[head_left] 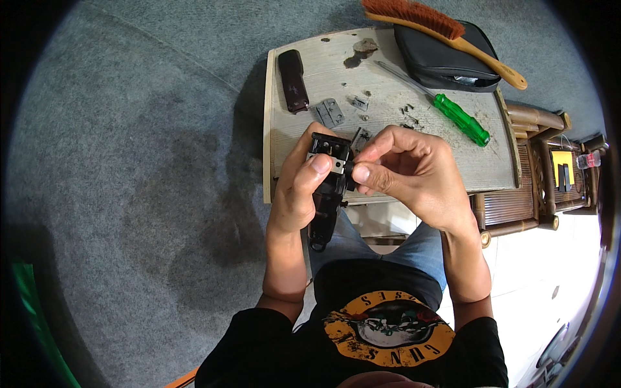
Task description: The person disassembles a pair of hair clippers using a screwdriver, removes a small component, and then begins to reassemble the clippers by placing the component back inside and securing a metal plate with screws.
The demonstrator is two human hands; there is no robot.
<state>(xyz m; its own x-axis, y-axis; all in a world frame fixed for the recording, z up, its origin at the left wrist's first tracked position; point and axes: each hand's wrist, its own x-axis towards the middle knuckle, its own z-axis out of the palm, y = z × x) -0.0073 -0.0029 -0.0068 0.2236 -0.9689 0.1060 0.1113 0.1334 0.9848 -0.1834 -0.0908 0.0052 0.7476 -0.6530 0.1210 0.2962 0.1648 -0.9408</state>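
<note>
My left hand (299, 191) wraps round an opened black device body (325, 213), which looks like a hair clipper with a hanging loop at its near end. The left thumb presses beside a small silver metal strip (337, 165) across the body. My right hand (414, 171) pinches a small round black piece (350, 167) at the body's right side, thumb and forefinger closed on it. Whether that piece is fixed to the body I cannot tell. Just beyond the hands, a grey metal plate (330, 112) and a small metal part (361, 102) lie on the table.
On the pale wooden table (284, 145) lie a dark maroon cover (294, 81), a green-handled screwdriver (462, 120), and several screws and dark bits. A black zip case (427, 61) with a wooden-handled brush (488, 59) across it sits at the far right. Bamboo furniture (511, 194) stands right.
</note>
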